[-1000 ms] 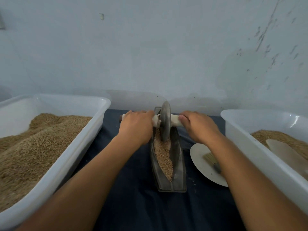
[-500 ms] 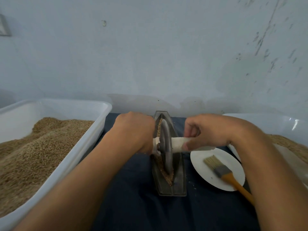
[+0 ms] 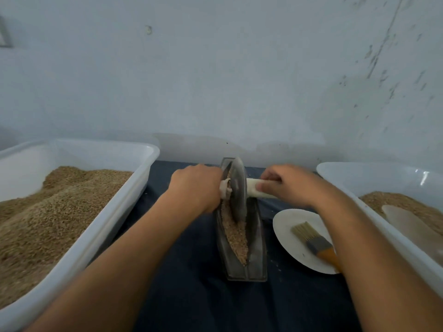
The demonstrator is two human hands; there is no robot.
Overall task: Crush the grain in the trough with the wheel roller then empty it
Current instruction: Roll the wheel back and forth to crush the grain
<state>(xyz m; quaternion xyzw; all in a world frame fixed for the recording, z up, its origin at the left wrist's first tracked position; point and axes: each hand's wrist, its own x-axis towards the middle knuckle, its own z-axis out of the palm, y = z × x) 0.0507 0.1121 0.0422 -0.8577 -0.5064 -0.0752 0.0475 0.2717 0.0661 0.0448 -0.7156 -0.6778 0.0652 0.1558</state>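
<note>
Grain (image 3: 236, 238): coarse tan kernels lying in a narrow strip along the groove, centre of frame, heaped toward the near end.
Trough (image 3: 257, 264): long grey boat-shaped channel, dull metal by the look, on dark cloth just below centre.
Wheel roller (image 3: 238, 188): thin grey disc standing on edge at the far end of the trough, white-wrapped axle sticking out both sides.
Left hand (image 3: 195, 188): curled round the left axle stub, knuckles up.
Right hand (image 3: 285, 185): fingers and thumb closed round the right axle handle.
Change: disc now back at the far end after sitting mid-trough half a second ago; another crushing pass under way, emptying not yet begun.
Crush level: hard to judge, view slightly blurred.
Plate (image 3: 285, 226): white, round, right of the trough, carrying a brush (image 3: 311, 239) with pale bristles and orange handle.
Left tub (image 3: 100, 226): white plastic, piled with grain, left edge of frame.
Right tub (image 3: 359, 185): white plastic, right edge, holding grain and a pale scoop-like piece.
</note>
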